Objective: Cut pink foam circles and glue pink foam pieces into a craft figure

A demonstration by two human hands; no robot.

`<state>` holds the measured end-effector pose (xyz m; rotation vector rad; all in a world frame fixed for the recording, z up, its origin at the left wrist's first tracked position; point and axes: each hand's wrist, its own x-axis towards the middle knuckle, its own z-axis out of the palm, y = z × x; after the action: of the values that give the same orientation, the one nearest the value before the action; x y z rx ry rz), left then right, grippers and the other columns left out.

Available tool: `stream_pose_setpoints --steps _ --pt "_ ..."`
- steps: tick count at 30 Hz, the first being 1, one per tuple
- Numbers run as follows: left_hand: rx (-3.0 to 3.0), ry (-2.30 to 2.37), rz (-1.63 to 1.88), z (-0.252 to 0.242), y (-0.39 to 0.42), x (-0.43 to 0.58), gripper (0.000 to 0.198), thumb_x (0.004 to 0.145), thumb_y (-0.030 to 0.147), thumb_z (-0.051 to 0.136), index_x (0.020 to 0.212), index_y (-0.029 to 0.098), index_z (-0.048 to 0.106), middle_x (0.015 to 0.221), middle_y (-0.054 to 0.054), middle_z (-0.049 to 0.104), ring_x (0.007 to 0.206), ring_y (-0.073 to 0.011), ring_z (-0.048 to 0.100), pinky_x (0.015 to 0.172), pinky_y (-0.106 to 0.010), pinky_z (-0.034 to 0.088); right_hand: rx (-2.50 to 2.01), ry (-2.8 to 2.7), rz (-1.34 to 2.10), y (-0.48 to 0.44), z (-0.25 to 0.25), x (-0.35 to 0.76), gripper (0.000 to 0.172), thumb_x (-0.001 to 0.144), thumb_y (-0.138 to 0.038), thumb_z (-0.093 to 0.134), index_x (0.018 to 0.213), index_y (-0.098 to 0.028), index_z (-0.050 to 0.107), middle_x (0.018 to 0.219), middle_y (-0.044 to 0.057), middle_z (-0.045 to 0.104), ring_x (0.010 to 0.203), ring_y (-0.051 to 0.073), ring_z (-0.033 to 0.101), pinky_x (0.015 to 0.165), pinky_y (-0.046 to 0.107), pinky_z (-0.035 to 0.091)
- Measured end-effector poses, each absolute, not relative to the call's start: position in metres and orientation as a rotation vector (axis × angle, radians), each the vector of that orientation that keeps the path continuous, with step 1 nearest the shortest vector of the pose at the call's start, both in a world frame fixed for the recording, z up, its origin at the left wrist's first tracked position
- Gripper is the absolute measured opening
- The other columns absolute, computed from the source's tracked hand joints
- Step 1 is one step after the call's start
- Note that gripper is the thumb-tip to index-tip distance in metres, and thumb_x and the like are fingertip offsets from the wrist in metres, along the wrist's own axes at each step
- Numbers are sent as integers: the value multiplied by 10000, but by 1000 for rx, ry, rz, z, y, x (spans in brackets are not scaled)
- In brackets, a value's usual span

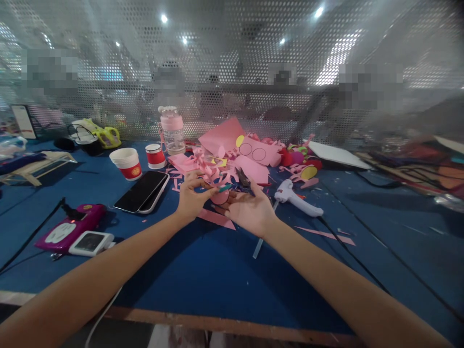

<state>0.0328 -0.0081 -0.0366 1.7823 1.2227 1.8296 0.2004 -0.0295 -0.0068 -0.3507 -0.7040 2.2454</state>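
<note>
My left hand (pixel 194 195) is closed in a pinch, thumb and forefinger at the edge of a small pink paper circle (pixel 220 197). A teal strip (pixel 224 188) shows at the circle's upper edge; whether it is attached cannot be made out. My right hand (pixel 252 211) is turned palm up with fingers stretched out, their tips beside or under the circle. Near its thumb is a dark pointed tool (pixel 242 177), perhaps scissor blades, partly hidden. Curled pink paper scraps (pixel 206 162) lie heaped just beyond both hands, and a pink strip (pixel 217 219) lies beneath them.
A white glue gun (pixel 297 199) lies to the right, its cord running forward. On the left are a black phone (pixel 141 192), paper cups (pixel 125 162), a purple power strip (pixel 74 227) and a white charger (pixel 91 242). A bottle (pixel 172 130) stands before the perforated metal screen (pixel 232 58).
</note>
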Motion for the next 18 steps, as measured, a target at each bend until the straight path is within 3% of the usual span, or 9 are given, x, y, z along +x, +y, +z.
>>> stream_pose_setpoints --steps 18 --pt "1680 1192 1851 -40 -3 31 153 600 287 743 548 201 628 717 -20 567 897 -204 531 869 -394 405 -355 -624 2257 -27 -5 201 624 871 -588 164 882 -127 584 797 119 666 918 251 603 926 487 388"
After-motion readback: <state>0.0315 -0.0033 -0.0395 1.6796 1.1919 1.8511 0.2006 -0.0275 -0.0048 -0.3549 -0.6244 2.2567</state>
